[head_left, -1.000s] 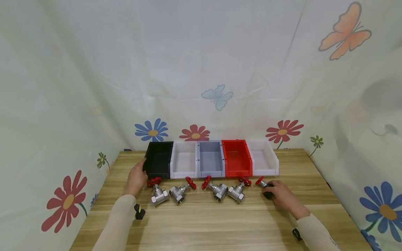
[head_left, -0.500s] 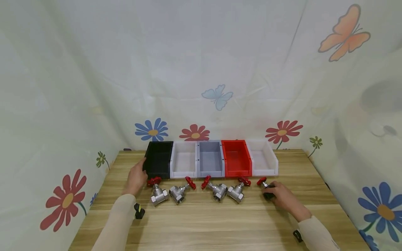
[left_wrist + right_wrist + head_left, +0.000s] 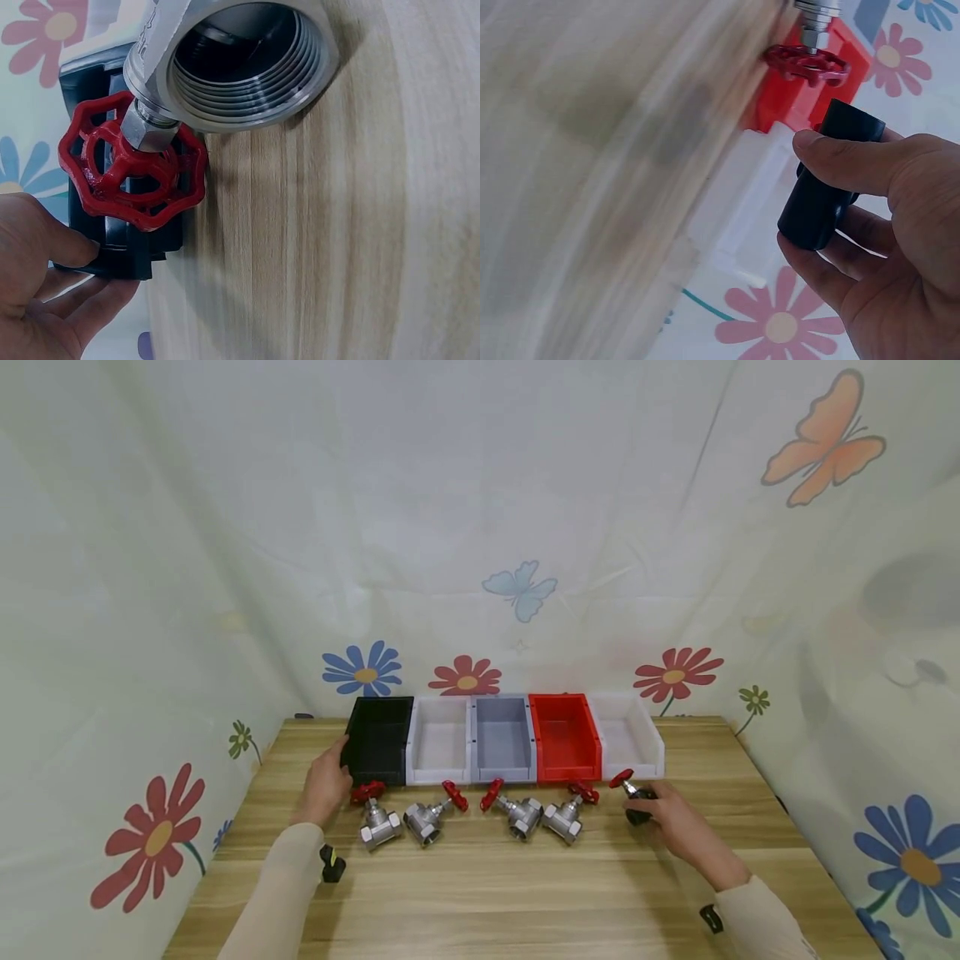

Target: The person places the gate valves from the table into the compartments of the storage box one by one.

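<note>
My right hand [image 3: 678, 822] grips a black-bodied valve [image 3: 639, 806] with a red handwheel, in front of the right white bin. In the right wrist view, thumb and fingers hold its black tubular body [image 3: 829, 176]; its handwheel is hidden there. My left hand [image 3: 326, 783] pinches the side wall of the black bin [image 3: 378, 777], thumb inside and fingers outside in the left wrist view. Several steel valves with red handwheels lie in a row before the bins: one [image 3: 381, 828] near my left hand, then a second [image 3: 425, 824], a third [image 3: 522, 818] and one [image 3: 564, 822] towards the right.
Beside the black bin stand a white bin [image 3: 440, 776], a grey bin [image 3: 504, 775], a red bin [image 3: 570, 774] and another white bin [image 3: 633, 772], side by side. A flowered curtain [image 3: 480, 485] hangs behind the wooden table [image 3: 495, 893].
My right hand has raised the black-bodied valve slightly, and its handwheel now overlaps the right white bin's front edge. My left hand has stayed on the black bin.
</note>
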A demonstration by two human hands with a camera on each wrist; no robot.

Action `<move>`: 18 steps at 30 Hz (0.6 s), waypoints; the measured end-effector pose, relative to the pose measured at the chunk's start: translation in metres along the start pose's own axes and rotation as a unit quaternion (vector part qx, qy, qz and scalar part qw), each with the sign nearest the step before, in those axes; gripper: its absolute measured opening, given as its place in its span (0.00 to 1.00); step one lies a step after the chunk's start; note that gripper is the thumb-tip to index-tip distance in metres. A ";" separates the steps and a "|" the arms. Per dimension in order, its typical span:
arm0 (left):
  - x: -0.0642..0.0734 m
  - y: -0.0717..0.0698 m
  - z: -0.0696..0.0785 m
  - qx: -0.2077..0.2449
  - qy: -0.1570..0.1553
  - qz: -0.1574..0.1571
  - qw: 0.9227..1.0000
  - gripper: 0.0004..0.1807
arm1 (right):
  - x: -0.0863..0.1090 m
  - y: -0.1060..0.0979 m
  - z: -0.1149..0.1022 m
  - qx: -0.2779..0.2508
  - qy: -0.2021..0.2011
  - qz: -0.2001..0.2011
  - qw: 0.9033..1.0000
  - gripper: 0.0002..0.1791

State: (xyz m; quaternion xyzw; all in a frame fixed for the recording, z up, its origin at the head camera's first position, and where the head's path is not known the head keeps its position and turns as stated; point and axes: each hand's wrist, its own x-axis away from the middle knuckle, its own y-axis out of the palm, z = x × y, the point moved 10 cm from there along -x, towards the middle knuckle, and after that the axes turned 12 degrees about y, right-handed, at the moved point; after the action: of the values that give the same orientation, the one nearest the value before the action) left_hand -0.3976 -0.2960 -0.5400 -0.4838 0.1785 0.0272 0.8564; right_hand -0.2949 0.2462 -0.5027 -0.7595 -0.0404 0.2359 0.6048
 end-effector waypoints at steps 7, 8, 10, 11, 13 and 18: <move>-0.001 -0.001 0.000 -0.003 -0.005 -0.003 1.000 0.33 | -0.013 -0.018 -0.006 -0.003 -0.013 0.027 1.000 0.20; -0.001 -0.001 0.000 -0.003 -0.006 -0.004 1.000 0.33 | -0.015 -0.021 -0.005 -0.001 -0.007 0.025 1.000 0.19; -0.001 -0.001 0.000 -0.004 -0.008 -0.006 1.000 0.33 | -0.019 -0.023 -0.003 0.003 0.009 0.015 1.000 0.19; -0.001 0.000 -0.001 -0.004 -0.008 -0.007 1.000 0.33 | -0.021 -0.024 -0.001 0.005 0.019 0.009 1.000 0.20; -0.002 0.001 -0.002 -0.002 -0.010 -0.010 1.000 0.33 | -0.025 -0.026 0.002 0.007 0.033 -0.001 0.999 0.20; -0.003 0.000 -0.005 -0.002 -0.008 -0.009 1.000 0.33 | -0.032 -0.030 0.007 0.005 0.040 0.002 0.999 0.19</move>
State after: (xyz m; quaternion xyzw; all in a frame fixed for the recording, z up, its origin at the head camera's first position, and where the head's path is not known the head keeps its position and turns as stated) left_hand -0.4022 -0.2995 -0.5417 -0.4872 0.1666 0.0236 0.8569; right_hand -0.3194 0.2490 -0.4653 -0.7657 -0.0138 0.2064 0.6091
